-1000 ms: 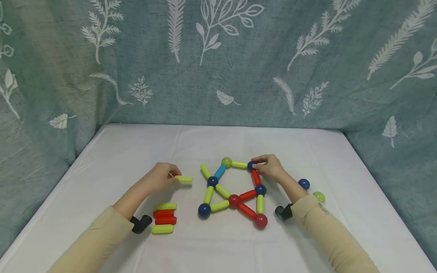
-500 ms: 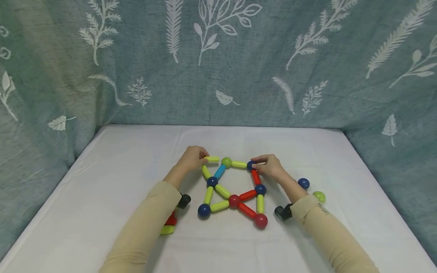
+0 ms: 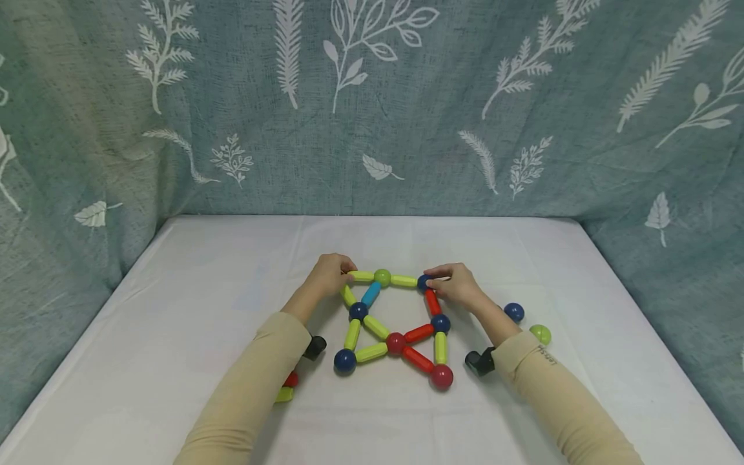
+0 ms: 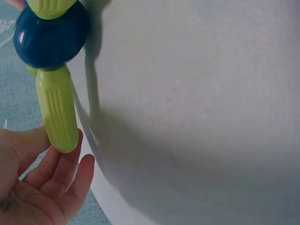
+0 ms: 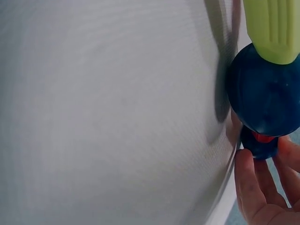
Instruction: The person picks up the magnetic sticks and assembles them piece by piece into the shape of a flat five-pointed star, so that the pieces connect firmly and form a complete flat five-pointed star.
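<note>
My left hand (image 3: 328,274) pinches the outer end of a yellow-green rod (image 3: 363,276), whose other end meets the green ball (image 3: 382,278) at the back of a flat ball-and-rod frame. A second yellow-green rod (image 4: 57,110), slanting from a blue ball (image 4: 50,35), has its free end right at the left fingertips. On the frame's back right corner, my right hand (image 3: 457,285) holds a blue ball (image 3: 425,283) between thumb and fingers. In the right wrist view that ball (image 5: 260,146) shows partly behind a nearer blue ball (image 5: 265,91).
The frame continues toward me through a red ball (image 3: 396,343), a front blue ball (image 3: 345,361) and a front red ball (image 3: 442,376). Loose blue (image 3: 514,312) and green balls (image 3: 540,334) lie by the right forearm. Loose rods (image 3: 285,394) are mostly hidden under the left sleeve.
My left hand has carried the yellow-green rod right and away from me, then lowered it against the green ball. My right hand has stayed on its blue ball.
</note>
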Demonstrator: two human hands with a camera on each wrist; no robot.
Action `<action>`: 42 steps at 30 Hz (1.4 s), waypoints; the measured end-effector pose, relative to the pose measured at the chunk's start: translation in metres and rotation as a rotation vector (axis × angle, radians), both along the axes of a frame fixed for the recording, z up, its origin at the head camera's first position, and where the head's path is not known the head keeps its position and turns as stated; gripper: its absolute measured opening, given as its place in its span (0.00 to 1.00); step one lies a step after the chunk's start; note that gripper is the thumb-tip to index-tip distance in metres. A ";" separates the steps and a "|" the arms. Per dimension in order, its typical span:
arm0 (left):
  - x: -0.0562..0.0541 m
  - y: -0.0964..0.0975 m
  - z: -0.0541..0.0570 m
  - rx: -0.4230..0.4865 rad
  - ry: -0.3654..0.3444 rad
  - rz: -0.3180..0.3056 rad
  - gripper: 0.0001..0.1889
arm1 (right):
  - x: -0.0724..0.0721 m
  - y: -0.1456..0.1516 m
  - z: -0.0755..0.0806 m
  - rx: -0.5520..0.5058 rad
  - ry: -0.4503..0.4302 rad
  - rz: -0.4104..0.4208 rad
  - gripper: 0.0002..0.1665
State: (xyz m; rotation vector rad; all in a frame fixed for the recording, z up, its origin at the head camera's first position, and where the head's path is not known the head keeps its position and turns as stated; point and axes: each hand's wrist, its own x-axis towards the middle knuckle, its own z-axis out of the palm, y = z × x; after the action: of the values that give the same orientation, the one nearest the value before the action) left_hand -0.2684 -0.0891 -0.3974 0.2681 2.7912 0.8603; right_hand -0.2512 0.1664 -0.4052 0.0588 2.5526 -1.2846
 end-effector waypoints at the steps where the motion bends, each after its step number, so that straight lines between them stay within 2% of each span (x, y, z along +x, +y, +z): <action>1: 0.000 0.000 0.000 -0.002 -0.003 0.002 0.09 | 0.000 0.000 0.000 -0.001 0.001 0.000 0.18; 10: 0.003 0.001 0.002 -0.027 -0.037 -0.007 0.12 | 0.000 0.000 0.000 -0.005 0.003 0.003 0.18; 14: 0.011 0.000 0.006 -0.094 0.016 -0.060 0.16 | 0.000 -0.001 -0.001 -0.017 0.009 0.014 0.19; 16: 0.019 0.000 0.009 -0.121 0.064 -0.088 0.16 | 0.000 -0.001 -0.001 -0.017 0.013 0.027 0.19; 19: 0.037 0.001 0.014 -0.112 0.101 -0.125 0.12 | 0.000 -0.002 -0.001 -0.006 0.018 0.049 0.19; 22: 0.059 0.003 0.017 -0.099 0.071 -0.172 0.06 | -0.001 -0.001 -0.001 0.006 0.017 0.075 0.18; 25: 0.081 0.004 0.018 -0.118 0.014 -0.227 0.13 | -0.002 0.001 0.000 0.012 0.017 0.102 0.18; 29: 0.102 0.004 0.017 -0.134 0.013 -0.262 0.17 | -0.003 0.002 0.002 0.039 0.029 0.133 0.17; 34: 0.110 0.002 0.015 -0.154 0.059 -0.227 0.18 | -0.003 0.004 0.003 0.074 0.060 0.172 0.17; 39: 0.109 -0.004 0.016 -0.251 0.133 -0.160 0.16 | 0.004 0.010 0.003 0.109 0.065 0.163 0.16; 42: 0.107 -0.010 0.016 -0.271 0.153 -0.108 0.15 | 0.013 0.015 0.001 0.124 0.070 0.173 0.16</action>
State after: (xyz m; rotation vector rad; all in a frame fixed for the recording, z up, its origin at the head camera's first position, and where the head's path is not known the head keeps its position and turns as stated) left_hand -0.1616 -0.0990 -0.3814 0.4512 2.9572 0.4475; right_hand -0.2383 0.1813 -0.4042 -0.1811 2.6271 -1.0823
